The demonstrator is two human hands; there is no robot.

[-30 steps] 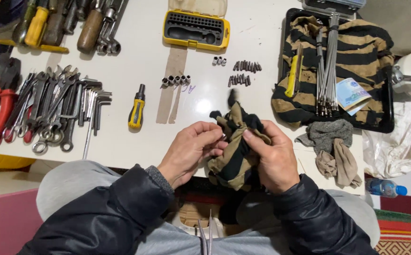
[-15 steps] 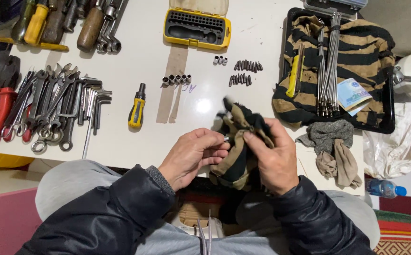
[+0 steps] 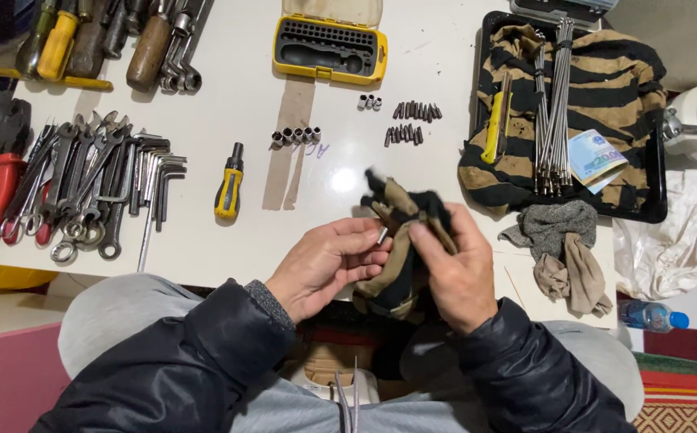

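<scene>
Over the near edge of the white table [image 3: 228,240], the right hand [image 3: 456,269] is closed around a tan-and-black striped rag [image 3: 403,232], while the left hand [image 3: 328,265] pinches a small metal bit [image 3: 382,235] between thumb and fingertips, its end touching the rag. Beyond them lie rows of loose bits [image 3: 408,122] and sockets [image 3: 296,135], a yellow-handled driver [image 3: 229,188], and at the far edge an open yellow bit case [image 3: 331,50] with a dark insert. To the right a black tray [image 3: 659,196] holds striped cloth, long rods [image 3: 553,104] and a blue-and-white paper slip [image 3: 595,156]; wrenches [image 3: 84,184] lie left.
</scene>
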